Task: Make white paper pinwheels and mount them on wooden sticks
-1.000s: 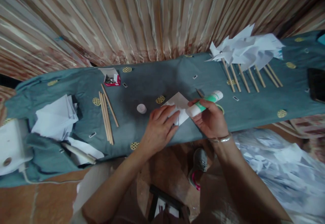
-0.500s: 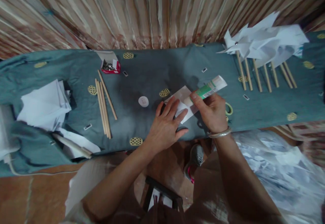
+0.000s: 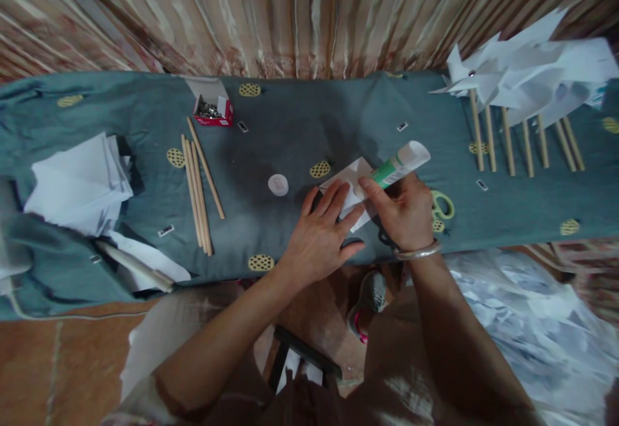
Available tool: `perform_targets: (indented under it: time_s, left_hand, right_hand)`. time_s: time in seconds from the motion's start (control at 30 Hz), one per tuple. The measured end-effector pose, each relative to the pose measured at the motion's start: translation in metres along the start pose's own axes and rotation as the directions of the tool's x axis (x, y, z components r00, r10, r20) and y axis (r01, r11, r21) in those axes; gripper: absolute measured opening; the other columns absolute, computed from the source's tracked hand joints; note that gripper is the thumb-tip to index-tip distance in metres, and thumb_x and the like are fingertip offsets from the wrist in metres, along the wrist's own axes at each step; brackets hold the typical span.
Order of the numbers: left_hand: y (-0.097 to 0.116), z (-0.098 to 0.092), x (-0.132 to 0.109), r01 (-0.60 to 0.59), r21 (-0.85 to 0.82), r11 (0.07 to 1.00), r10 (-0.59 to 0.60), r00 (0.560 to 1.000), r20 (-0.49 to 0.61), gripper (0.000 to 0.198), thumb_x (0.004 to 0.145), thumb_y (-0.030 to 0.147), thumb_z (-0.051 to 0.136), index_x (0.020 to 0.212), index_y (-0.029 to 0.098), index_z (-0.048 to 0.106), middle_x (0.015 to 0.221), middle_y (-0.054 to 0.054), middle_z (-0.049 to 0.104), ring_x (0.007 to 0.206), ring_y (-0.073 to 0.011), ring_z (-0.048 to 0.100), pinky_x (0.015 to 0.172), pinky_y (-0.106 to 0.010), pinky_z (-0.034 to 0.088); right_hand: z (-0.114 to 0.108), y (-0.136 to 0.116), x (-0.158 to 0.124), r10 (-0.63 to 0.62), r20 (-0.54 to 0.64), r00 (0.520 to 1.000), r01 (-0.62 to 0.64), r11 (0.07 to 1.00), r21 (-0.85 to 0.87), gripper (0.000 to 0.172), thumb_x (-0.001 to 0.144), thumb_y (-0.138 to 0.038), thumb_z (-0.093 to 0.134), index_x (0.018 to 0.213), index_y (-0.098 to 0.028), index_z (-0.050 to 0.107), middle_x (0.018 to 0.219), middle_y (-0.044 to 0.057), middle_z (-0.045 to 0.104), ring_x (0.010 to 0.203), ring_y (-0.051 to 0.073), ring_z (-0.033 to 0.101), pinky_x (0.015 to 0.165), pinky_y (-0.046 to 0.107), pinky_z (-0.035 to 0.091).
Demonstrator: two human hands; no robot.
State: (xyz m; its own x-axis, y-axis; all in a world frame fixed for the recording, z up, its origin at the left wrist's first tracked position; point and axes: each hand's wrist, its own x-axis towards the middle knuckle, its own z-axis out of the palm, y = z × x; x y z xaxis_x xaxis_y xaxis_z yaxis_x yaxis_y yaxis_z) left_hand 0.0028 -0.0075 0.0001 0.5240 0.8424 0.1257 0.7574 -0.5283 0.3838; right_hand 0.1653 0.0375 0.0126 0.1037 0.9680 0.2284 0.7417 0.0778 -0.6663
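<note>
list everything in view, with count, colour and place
glue stick: one, white-green, in right hand
paper: count unclear, white, under left hand
cap: one, white, left of paper
loop, probably scissors: one, yellow-green, beside right hand
box of metal bits: one, red, near curtain
loose sticks: four, tan, left of centre
sheet stack: count unclear, white, left
rods: count unclear, pale, below sheet stack
pinwheels: count unclear, white, right, on seven visible sticks
cloth: one, teal, patterned, across middle
curtain: one, beige, behind cloth
bag: one, translucent, white contents, lower right
case: one, white, left edge
frame: one, black, floor
shoe: one, grey, floor
bracelet: one, silver, by right hand
left hand, right hand: two, bare, centre
</note>
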Motion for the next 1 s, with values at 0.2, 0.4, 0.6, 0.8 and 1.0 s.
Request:
perform_targets:
  time_s: [0.2, 0.4, 0.6, 0.8, 1.0]
  left_hand:
    - [0.0002, 0.0, -0.0001, 0.003, -0.013, 1.0, -0.003, 1.0, -0.009, 0.059, 0.084, 0.046, 0.062, 0.134, 0.017, 0.05, 0.151, -0.022, 0.037, 0.143, -0.0351, 0.028, 0.114, -0.057, 0.022]
    - [0.0004, -0.0002, 0.0003, 0.008, -0.014, 1.0, -0.007, 1.0, 0.003, 0.059, 0.084, 0.046, 0.062, 0.134, 0.018, 0.05, 0.152, -0.021, 0.036, 0.143, -0.0355, 0.027, 0.114, -0.058, 0.021]
    - [-0.0001, 0.0003, 0.0006, 0.001, -0.025, 1.0, -0.001, 1.0, -0.001, 0.058, 0.084, 0.046, 0.062, 0.135, 0.021, 0.05, 0.153, -0.02, 0.035, 0.143, -0.0359, 0.028, 0.114, -0.059, 0.021]
    - [-0.0001, 0.0005, 0.0005, 0.001, -0.022, 1.0, -0.001, 1.0, -0.004, 0.058, 0.085, 0.046, 0.062, 0.136, 0.023, 0.05, 0.153, -0.019, 0.035, 0.143, -0.036, 0.028, 0.114, -0.059, 0.021]
    - [0.0006, -0.0003, 0.0008, 0.006, -0.019, 1.0, -0.006, 1.0, 0.004, 0.057, 0.084, 0.046, 0.063, 0.135, 0.022, 0.051, 0.152, -0.018, 0.037, 0.143, -0.0354, 0.029, 0.114, -0.058, 0.021]
  right_hand:
    - [0.0008, -0.0033, 0.0011, -0.015, -0.004, 1.0, 0.016, 0.999, 0.038, 0.033, 0.076, -0.052, 0.069, 0.07, -0.023, 0.054, 0.052, -0.004, 0.048, 0.049, 0.014, 0.042, 0.053, 0.03, 0.034]
    - [0.001, -0.0042, 0.0032, -0.003, 0.028, 1.0, 0.001, 0.996, 0.091, 0.031, 0.076, -0.05, 0.069, 0.07, -0.023, 0.054, 0.054, -0.003, 0.048, 0.053, 0.015, 0.046, 0.057, 0.031, 0.039]
    - [0.0014, -0.0049, 0.004, -0.003, 0.053, 0.999, 0.002, 1.0, 0.012, 0.032, 0.077, -0.051, 0.069, 0.073, -0.022, 0.056, 0.056, -0.002, 0.05, 0.058, 0.018, 0.051, 0.063, 0.034, 0.042]
    - [0.0011, -0.0056, 0.0038, -0.04, 0.055, 0.998, 0.038, 0.999, 0.024, 0.03, 0.076, -0.05, 0.07, 0.074, -0.024, 0.055, 0.056, -0.002, 0.05, 0.054, 0.017, 0.048, 0.06, 0.033, 0.04]
    - [0.0004, -0.0071, 0.0025, -0.042, 0.073, 0.996, 0.039, 0.998, 0.043, 0.03, 0.077, -0.052, 0.068, 0.076, -0.025, 0.056, 0.054, -0.003, 0.049, 0.054, 0.018, 0.051, 0.059, 0.033, 0.041]
